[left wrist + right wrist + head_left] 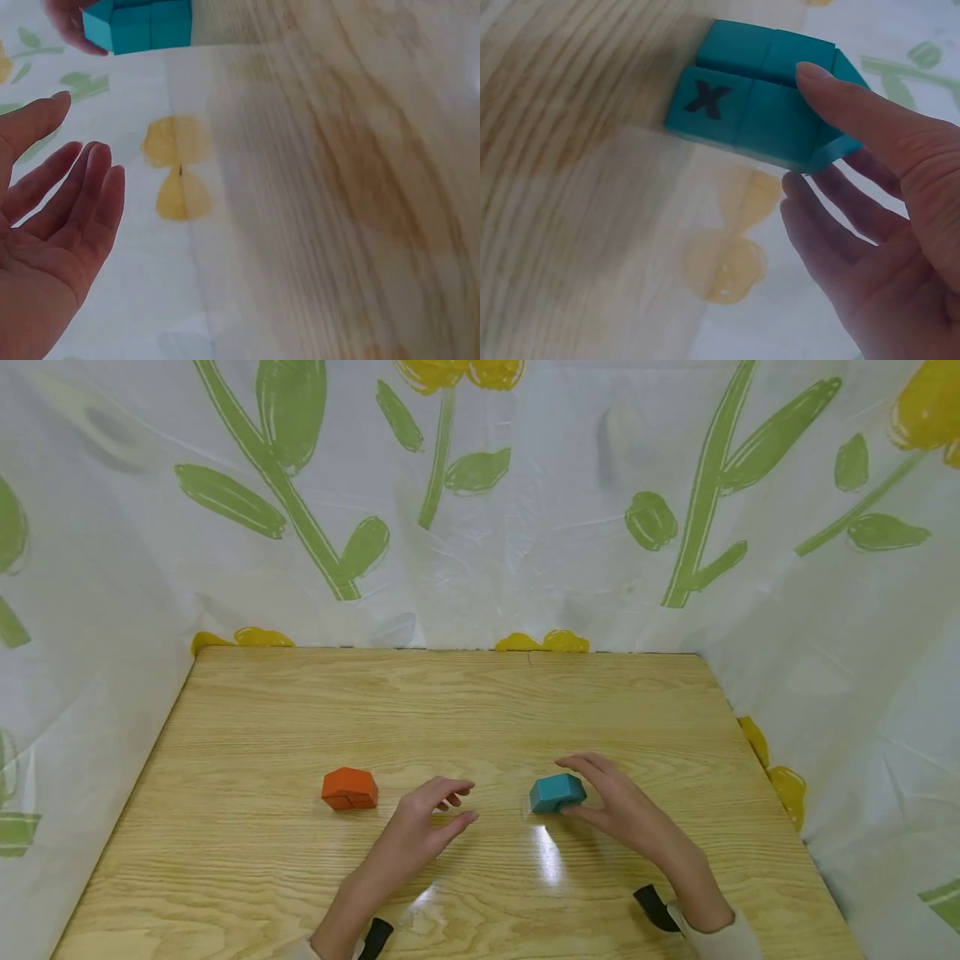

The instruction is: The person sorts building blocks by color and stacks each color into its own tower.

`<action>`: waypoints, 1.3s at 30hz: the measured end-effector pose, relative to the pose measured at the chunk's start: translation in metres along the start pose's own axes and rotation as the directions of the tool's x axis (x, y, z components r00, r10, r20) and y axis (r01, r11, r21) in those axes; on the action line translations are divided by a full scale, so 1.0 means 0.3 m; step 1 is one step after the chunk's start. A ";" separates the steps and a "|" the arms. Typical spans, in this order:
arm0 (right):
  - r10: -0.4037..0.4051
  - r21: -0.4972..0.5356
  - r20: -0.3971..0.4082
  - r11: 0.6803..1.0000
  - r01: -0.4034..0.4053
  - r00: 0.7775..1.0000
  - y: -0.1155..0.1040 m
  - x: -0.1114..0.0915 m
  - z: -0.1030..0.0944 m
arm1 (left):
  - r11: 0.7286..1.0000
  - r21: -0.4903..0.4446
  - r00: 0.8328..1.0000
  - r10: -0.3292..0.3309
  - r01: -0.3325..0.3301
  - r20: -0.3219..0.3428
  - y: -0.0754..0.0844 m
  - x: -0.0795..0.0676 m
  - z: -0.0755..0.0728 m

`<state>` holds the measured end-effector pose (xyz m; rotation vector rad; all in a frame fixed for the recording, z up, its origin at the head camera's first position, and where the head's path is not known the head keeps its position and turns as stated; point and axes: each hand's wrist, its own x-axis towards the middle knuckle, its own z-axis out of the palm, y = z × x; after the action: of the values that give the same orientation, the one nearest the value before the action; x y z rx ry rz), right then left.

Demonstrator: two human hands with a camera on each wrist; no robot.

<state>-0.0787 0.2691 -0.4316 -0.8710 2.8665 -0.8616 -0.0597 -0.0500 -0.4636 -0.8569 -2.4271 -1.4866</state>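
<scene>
A teal block (557, 793) of joined pieces, with slanted faces at one end, sits on the wooden table. In the right wrist view one piece of the teal block (739, 101) bears a black X. My right hand (622, 802) is around its right end, thumb at the near side; the upper fingers stand apart from the far side. Left of it, my left hand (416, 831) hovers above the table with fingers loosely bent and nothing in them. An orange-red block (349, 788) with seam lines lies left of my left hand, untouched.
The wooden table (450, 710) is bordered at the back and both sides by a white curtain (525, 552) printed with green leaves and yellow flowers. Dark bands (655, 908) show near both wrists.
</scene>
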 end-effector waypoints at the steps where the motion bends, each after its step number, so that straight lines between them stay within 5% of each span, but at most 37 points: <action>1: -0.001 -0.001 0.001 1.000 0.001 1.000 0.004 -0.002 0.002 | 1.000 -0.005 1.000 -0.003 0.003 0.007 -0.001 0.003 0.008; 21: 0.094 0.049 0.049 0.994 -0.096 0.994 0.035 -0.016 0.047 | 0.996 -0.047 0.991 -0.070 0.075 0.113 -0.014 0.060 0.147; 32: 0.054 0.064 -0.005 0.997 -0.053 0.999 0.038 -0.019 0.059 | 0.977 -0.091 0.954 -0.163 0.191 0.252 0.010 0.122 0.219; 39: 0.026 0.076 -0.029 0.997 -0.023 0.999 0.042 -0.020 0.066 | 0.972 -0.079 0.945 -0.196 0.223 0.262 0.019 0.155 0.245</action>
<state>-0.0767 0.2710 -0.4556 -0.8207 2.8420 -0.9819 -0.0837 0.0329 -0.4755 -0.8809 -2.7187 -1.6892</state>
